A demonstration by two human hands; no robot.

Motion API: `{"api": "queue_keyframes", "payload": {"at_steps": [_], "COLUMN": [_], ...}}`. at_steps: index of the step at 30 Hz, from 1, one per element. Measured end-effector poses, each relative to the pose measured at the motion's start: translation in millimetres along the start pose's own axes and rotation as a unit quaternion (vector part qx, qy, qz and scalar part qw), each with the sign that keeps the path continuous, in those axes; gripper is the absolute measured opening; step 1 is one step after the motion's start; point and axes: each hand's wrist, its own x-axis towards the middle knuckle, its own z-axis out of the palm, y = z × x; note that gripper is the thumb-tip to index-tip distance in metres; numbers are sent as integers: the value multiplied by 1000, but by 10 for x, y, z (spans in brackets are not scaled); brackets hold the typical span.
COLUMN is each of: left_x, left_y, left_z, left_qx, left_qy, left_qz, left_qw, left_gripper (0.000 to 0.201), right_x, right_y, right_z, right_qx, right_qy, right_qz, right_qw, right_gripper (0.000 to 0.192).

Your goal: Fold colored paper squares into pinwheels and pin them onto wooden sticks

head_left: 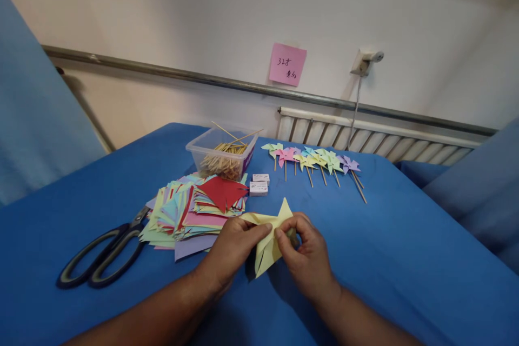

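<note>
A yellow paper pinwheel [267, 251], partly folded, is held up between both hands above the blue cloth. My left hand [239, 240] grips its left side, with the thumb pressed on the paper near the middle. My right hand [304, 243] pinches the paper's right side between thumb and fingers. One pointed corner sticks up and another hangs down. The fingertips behind the paper are hidden. To the left of my hands lies a pile of coloured paper sheets [174, 216] with slit corners, a red sheet [223, 192] on top.
Black-handled scissors [117, 246] lie at the left of the pile. Behind it stands a clear plastic box [198, 147] of thin wooden sticks. Two small white boxes [258, 188] sit beside it. Several finished pinwheels [306, 161] on sticks lie at the table's back right, near a radiator [377, 138].
</note>
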Motion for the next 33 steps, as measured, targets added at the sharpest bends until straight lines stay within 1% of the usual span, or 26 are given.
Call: {"api": "queue_keyframes", "payload": {"at_steps": [2,6,12,16,18,20,22,25,27,30,33], "left_x": [6,16,9,6,6,7,7,1,-5,-13,-15], "left_y": [-8,-13,3,-10,-14,-9,10,56,87,109,91], "left_z": [1,9,12,0,-10,-24,-41,-66,-78,-86,-83], "left_qx": [6,23,45,34,10,-27,-70,-124,-154,-181,-176], "left_qy": [6,41,70,62,47,38,35,41,31,4,1], "left_qz": [-5,-11,-11,-12,-14,-14,-13,-18,-18,-19,-21], "left_qw": [1000,999,997,997,999,999,997,991,987,983,984], "left_gripper": [18,15,14,17,18,19,18,14,12,15,15], "right_x": [-2,2,-10,-15,-14,-14,-21,-53,-78,-97,-80], "right_y": [3,21,13,46,75,89,72,-6,-62,-97,-69], "right_z": [2,14,17,21,23,17,1,-26,-33,-30,-29], "right_qx": [-1,0,10,22,37,52,42,-18,-71,-145,-165], "right_qy": [3,6,3,-10,0,20,24,-14,-47,-81,-72], "right_qz": [-1,-5,17,30,23,5,-20,-77,-122,-182,-213], "right_qw": [1000,1000,1000,999,999,998,999,997,989,969,960], "right_gripper": [8,8,8,8,5,9,21,35,39,37,24]}}
